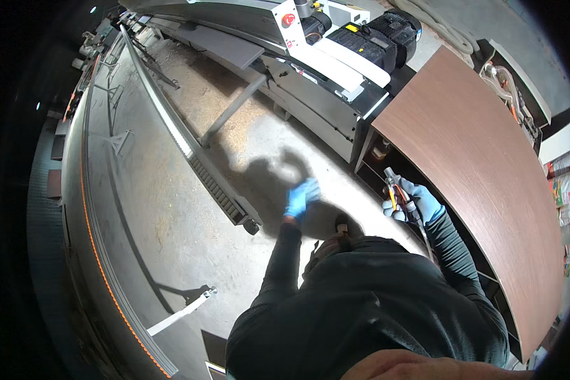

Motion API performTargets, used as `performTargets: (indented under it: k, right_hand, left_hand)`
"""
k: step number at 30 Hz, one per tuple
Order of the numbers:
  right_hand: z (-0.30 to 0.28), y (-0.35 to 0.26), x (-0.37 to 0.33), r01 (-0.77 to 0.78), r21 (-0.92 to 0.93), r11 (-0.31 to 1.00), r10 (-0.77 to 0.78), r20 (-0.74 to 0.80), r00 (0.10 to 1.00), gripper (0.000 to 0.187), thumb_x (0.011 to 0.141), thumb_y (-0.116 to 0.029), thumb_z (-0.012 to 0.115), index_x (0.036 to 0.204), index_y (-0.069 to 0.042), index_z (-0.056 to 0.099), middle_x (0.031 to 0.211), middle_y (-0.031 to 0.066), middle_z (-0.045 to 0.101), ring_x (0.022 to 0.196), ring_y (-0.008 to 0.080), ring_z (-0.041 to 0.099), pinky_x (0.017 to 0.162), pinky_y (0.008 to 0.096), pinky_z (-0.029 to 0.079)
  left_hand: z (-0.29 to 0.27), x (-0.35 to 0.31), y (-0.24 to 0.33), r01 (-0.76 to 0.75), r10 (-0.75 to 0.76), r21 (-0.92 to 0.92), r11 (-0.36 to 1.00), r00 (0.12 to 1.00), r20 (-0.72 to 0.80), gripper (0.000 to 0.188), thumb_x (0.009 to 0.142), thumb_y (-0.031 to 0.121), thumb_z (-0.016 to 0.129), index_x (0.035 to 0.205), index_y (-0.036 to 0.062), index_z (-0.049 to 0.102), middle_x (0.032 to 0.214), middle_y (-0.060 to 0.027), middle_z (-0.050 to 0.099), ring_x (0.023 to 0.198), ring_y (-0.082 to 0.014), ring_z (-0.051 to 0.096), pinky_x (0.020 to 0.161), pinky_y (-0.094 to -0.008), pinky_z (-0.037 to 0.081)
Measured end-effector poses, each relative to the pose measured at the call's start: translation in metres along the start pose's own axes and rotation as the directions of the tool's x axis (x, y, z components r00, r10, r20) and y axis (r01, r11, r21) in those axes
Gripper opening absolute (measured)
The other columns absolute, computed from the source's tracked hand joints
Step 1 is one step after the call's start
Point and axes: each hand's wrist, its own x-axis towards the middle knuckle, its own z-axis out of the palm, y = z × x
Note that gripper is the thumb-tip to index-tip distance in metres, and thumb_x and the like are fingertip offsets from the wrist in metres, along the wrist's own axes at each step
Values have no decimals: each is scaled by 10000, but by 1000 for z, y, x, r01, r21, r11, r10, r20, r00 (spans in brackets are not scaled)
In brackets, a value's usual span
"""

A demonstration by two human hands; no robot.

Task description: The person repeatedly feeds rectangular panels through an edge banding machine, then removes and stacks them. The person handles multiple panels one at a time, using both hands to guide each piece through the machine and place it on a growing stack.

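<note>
My right hand [424,201], in a blue glove, is closed around a hand tool [396,183] with a silver tip and orange and yellow parts. A thin hose or cord [425,237] seems to run down from it along my right forearm. The tool is close to the open front of a brown-topped cabinet [475,164]. My left hand [303,196], also blue-gloved, is raised over the grey floor in front of me. Its fingers are blurred, and I see nothing plainly held in it.
Ahead stands a machine [310,95] with black motors [386,41] and a red stop button [288,19]. A long roller rail [183,142] ends left of my left hand. Farther left, a long table [98,240] has an orange-dotted edge. Sawdust [234,130] lies on the floor.
</note>
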Motion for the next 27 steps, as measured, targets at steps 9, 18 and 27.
performTargets:
  k: [9, 18, 27]
  right_hand:
    - [-5, 0, 3, 28, 109, 994, -11, -152, 988, 491, 1019, -477, 508, 1213, -33, 584, 1022, 204, 708, 874, 262, 734, 691, 308, 632]
    - [-19, 10, -8, 116, 107, 988, -115, -16, 993, 422, 1053, -380, 432, 1281, -29, 485, 1124, 279, 656, 1006, 341, 695, 747, 336, 644]
    - [4, -6, -11, 104, 61, 993, -94, -147, 985, 444, 1007, -337, 597, 1247, 32, 543, 1119, 188, 648, 1070, 325, 695, 971, 407, 576]
  left_hand:
    - [-16, 91, 126, -73, 31, -316, 946, 990, -136, 498, 977, 318, 554, 1359, 0, 570, 1345, -205, 608, 1226, -343, 599, 1044, -458, 472]
    - [-45, 167, 228, -247, 201, -131, 960, 935, -292, 755, 993, 543, 525, 1501, 3, 387, 1495, -192, 470, 1331, -359, 496, 1115, -471, 407]
    - [-53, 179, 268, -252, 206, -160, 954, 944, -258, 762, 1010, 484, 505, 1563, 22, 256, 1597, -207, 307, 1416, -374, 406, 1161, -480, 343]
